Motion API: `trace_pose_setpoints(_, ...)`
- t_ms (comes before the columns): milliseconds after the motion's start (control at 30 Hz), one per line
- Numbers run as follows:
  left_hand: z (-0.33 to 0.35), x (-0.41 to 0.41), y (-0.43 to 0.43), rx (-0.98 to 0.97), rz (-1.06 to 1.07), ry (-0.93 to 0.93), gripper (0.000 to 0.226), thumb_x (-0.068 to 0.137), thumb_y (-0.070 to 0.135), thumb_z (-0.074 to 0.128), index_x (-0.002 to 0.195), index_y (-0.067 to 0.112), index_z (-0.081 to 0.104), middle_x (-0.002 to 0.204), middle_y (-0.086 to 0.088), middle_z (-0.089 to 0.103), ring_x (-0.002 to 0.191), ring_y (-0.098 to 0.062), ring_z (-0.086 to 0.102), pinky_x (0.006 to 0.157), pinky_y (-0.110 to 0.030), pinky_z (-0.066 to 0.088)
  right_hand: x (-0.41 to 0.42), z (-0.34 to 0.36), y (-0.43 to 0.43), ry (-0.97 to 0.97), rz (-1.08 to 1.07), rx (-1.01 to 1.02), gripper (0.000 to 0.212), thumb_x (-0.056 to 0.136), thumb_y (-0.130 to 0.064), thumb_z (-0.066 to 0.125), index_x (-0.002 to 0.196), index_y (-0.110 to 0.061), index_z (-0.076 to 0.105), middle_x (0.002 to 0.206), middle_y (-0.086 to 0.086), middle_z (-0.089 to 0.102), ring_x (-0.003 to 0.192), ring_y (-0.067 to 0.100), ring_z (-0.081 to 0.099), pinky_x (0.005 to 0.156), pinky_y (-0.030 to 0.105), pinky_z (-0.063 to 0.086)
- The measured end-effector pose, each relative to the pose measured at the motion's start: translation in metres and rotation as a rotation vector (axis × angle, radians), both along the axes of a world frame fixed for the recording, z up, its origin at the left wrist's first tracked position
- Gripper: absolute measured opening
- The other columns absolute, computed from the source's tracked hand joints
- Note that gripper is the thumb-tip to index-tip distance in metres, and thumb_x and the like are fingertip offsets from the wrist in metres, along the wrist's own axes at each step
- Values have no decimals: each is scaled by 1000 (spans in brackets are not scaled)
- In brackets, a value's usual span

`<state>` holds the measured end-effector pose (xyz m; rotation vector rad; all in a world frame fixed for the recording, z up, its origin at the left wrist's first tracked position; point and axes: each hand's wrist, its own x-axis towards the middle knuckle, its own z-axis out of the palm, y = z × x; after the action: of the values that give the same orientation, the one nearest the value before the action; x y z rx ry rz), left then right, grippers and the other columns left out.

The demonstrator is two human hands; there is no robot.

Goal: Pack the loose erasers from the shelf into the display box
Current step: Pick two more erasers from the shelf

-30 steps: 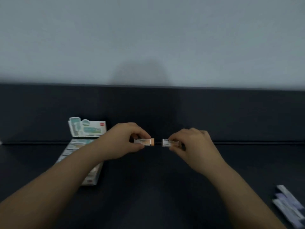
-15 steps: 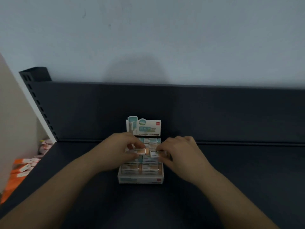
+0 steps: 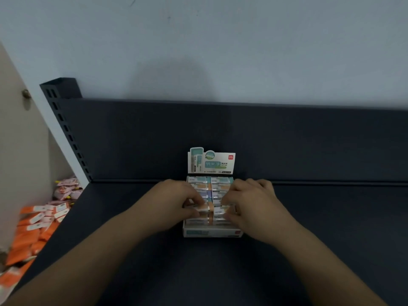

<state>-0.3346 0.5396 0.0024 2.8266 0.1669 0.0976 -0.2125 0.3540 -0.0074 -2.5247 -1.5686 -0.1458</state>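
I see a matt dark metal shelf (image 3: pixel 309 217), a printed cardboard display box (image 3: pixel 212 233), and erasers (image 3: pixel 217 186) in glossy, paper-like sleeves

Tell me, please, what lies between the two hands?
Head view: two erasers over the display box, one in the left hand, one in the right hand.

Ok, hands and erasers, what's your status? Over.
Left grip pinching orange-tipped wrapped eraser. Right grip pinching pale wrapped eraser. Both over white-and-teal cardboard display box, front rows. Nothing blocking.
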Motion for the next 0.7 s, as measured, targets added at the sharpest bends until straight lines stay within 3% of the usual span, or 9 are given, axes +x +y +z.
trace_pose_setpoints(167, -3, 0, -5, 71, -25, 19, 28, 83, 39, 68, 111, 38, 66, 105, 20, 60, 90, 2, 53, 80, -20, 46, -1, 0, -2, 36, 6, -13, 23, 87, -41, 61, 109, -37, 57, 98, -20, 46, 104, 9, 45, 96, 33, 20)
trace_pose_setpoints(267, -4, 0, -6, 136, -40, 15, 26, 85, 39, 65, 111, 36, 65, 108, 18, 56, 96, -1, 53, 81, -23, 45, -3, -1, -2, 13, 17, -21, 18, 88, -40, 59, 104, -34, 56, 102, -18, 50, 102, 11, 46, 97, 35, 22)
trace_pose_setpoints(467, -9, -1, -7, 203, -45, -2, 26, 87, 36, 63, 113, 35, 64, 114, 17, 55, 102, -6, 54, 85, -24, 43, -3, -4, -3, 93, 24, -8, 19, 88, -38, 61, 102, -27, 54, 108, -10, 51, 93, 10, 37, 82, 32, 46)
trace_pose_setpoints(633, -16, -2, -10, 121, 33, -56, 25, 84, 34, 67, 108, 35, 60, 107, 17, 46, 101, -5, 47, 87, -27, 45, -2, -9, -2, 131, 37, 29, 22, 86, -34, 65, 93, -27, 46, 97, -12, 40, 91, 10, 34, 78, 26, 39)
trace_pose_setpoints(700, -17, -2, -8, 91, 52, -34, 22, 82, 36, 67, 102, 37, 57, 98, 21, 43, 93, -1, 47, 78, -21, 43, -1, -10, -3, 163, 28, 48, 23, 84, -32, 66, 95, -26, 47, 96, -13, 39, 92, 10, 34, 75, 25, 36)
